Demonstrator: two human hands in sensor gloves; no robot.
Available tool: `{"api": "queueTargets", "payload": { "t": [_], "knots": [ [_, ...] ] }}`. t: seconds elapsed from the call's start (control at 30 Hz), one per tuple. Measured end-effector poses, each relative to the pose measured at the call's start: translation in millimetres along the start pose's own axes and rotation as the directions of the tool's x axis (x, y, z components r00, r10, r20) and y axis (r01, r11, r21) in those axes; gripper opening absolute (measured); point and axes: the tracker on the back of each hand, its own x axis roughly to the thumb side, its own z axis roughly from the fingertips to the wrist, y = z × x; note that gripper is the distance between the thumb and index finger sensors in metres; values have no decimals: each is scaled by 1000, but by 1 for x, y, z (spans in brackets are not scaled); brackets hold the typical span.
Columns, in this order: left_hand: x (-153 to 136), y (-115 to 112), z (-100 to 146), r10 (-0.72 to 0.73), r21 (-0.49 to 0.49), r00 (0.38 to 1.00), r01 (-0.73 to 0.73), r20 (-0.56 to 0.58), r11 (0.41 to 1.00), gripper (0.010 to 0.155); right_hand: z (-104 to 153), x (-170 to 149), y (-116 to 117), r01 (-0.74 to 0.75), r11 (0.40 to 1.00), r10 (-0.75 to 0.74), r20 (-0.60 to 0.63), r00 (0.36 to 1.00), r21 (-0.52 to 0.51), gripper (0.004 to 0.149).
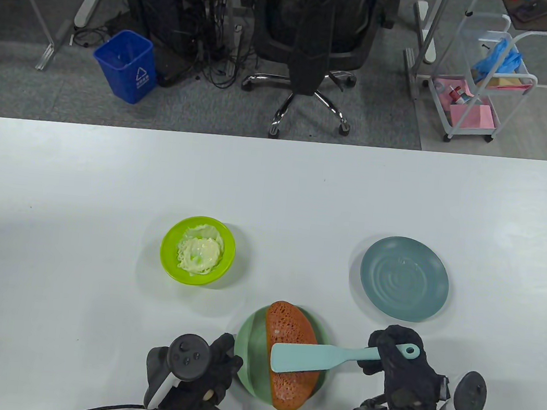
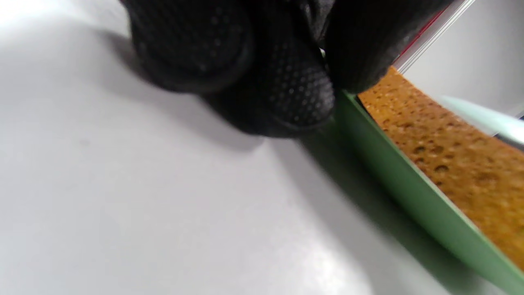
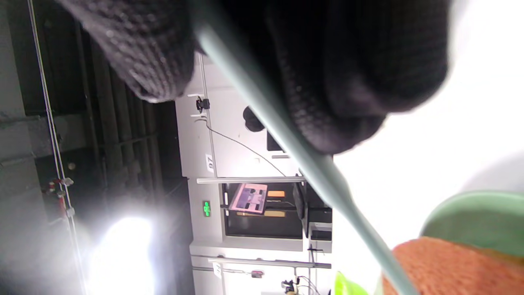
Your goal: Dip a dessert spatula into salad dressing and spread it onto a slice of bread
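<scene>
A brown bread slice (image 1: 289, 356) lies on a green plate (image 1: 248, 352) at the table's front. My right hand (image 1: 396, 359) grips the handle of a light blue dessert spatula (image 1: 309, 359), whose flat blade lies across the bread. The handle also shows in the right wrist view (image 3: 303, 164), with bread (image 3: 450, 266) below it. My left hand (image 1: 220, 359) rests at the plate's left rim; in the left wrist view its fingertips (image 2: 294, 94) touch the rim (image 2: 393, 180). A lime green bowl (image 1: 169, 242) holds pale salad dressing (image 1: 198, 255) to the back left.
A grey-blue plate (image 1: 404, 285) sits to the right, behind my right hand. The table's far edge runs across the view; an office chair (image 1: 313, 39), a blue bin (image 1: 125, 65) and a cart (image 1: 482, 90) stand beyond it.
</scene>
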Motion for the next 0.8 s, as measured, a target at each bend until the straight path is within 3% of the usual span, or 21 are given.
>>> {"api": "queueTargets", "payload": {
  "t": [0.2, 0.8],
  "knots": [
    [0, 0, 0, 0, 0, 1000, 0, 0, 1000, 61, 0, 1, 1, -30, 1000, 30, -3, 1000, -5, 45],
    [0, 0, 0, 2, 0, 1000, -2, -2, 1000, 60, 2, 15, -27, -50, 978, 60, 46, 997, -202, 42]
  ]
}}
